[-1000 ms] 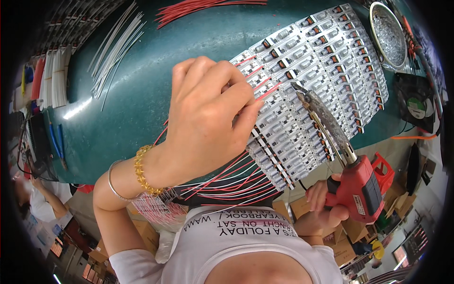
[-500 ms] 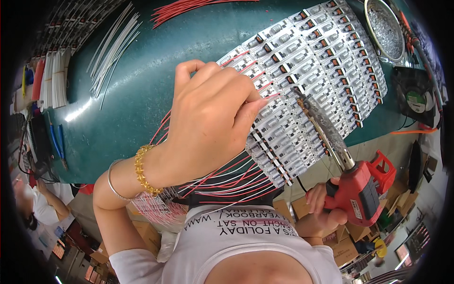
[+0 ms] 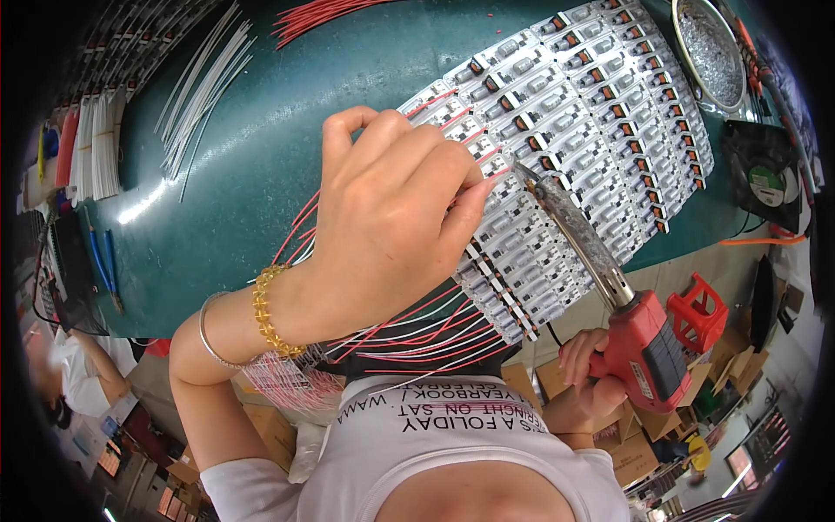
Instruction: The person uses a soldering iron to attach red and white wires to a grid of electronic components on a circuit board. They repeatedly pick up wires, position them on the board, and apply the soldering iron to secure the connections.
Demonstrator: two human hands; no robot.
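Note:
My left hand (image 3: pixel 396 200) is closed, thumb and finger pinching a thin red wire (image 3: pixel 497 173) whose end lies on the panel of circuit boards (image 3: pixel 578 130). Several similar red wires run along the panel's left edge, partly hidden behind the hand. In my right hand (image 3: pixel 591 370) is a red soldering gun (image 3: pixel 642 352), gripped by its handle. Its long, darkened metal barrel points up and left. The tip rests at or just above the boards beside the pinched wire's end; whether it touches cannot be made out.
Loose white wires (image 3: pixel 204 96) and a red wire bundle (image 3: pixel 326 17) lie on the green table (image 3: pixel 226 200). Blue-handled pliers (image 3: pixel 106 261) are at the left. A round metal dish (image 3: pixel 711 56) and a black fan (image 3: pixel 764 174) stand at the right. Red and white wires hang over my lap.
The soldering gun has moved left and slightly up, bringing its tip close to the pinched wire's end. My left hand stays nearly in place, still pinching.

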